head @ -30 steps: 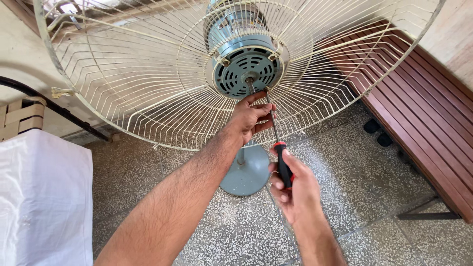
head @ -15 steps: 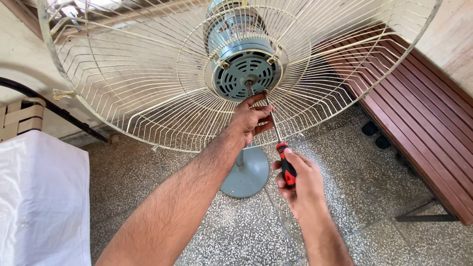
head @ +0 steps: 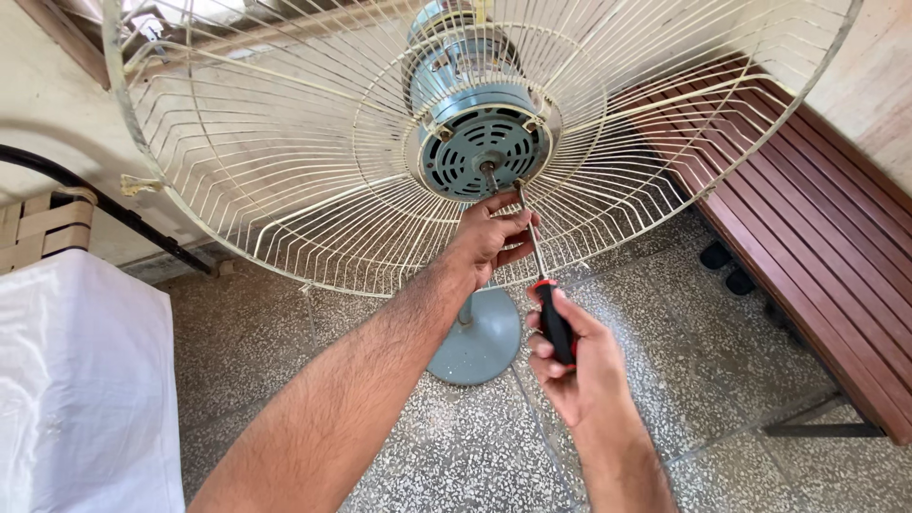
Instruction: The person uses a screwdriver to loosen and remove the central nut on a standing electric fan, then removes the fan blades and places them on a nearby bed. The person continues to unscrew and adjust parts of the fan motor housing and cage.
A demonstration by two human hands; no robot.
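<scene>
A pedestal fan stands in front of me with its cream wire rear guard (head: 285,190) and no blades. At its centre sits the blue-grey motor (head: 483,142) with a bare shaft. My right hand (head: 570,366) grips a red and black screwdriver (head: 553,318); its metal shank runs up to the lower right of the motor face. My left hand (head: 489,237) reaches to the guard just below the motor, fingers pinched around the shank near its tip. The fan's round grey base (head: 475,337) rests on the floor beneath my arms.
A dark red slatted wooden bench (head: 807,237) runs along the right wall, with small dark wheels (head: 727,268) under it. A white cloth-covered object (head: 81,380) stands at the lower left. A black cable (head: 104,209) crosses the left wall. The floor is speckled terrazzo.
The screwdriver tip has stayed at the motor face while my right hand shifted slightly on the handle. My left hand keeps its place by the shank. The view has moved a little.
</scene>
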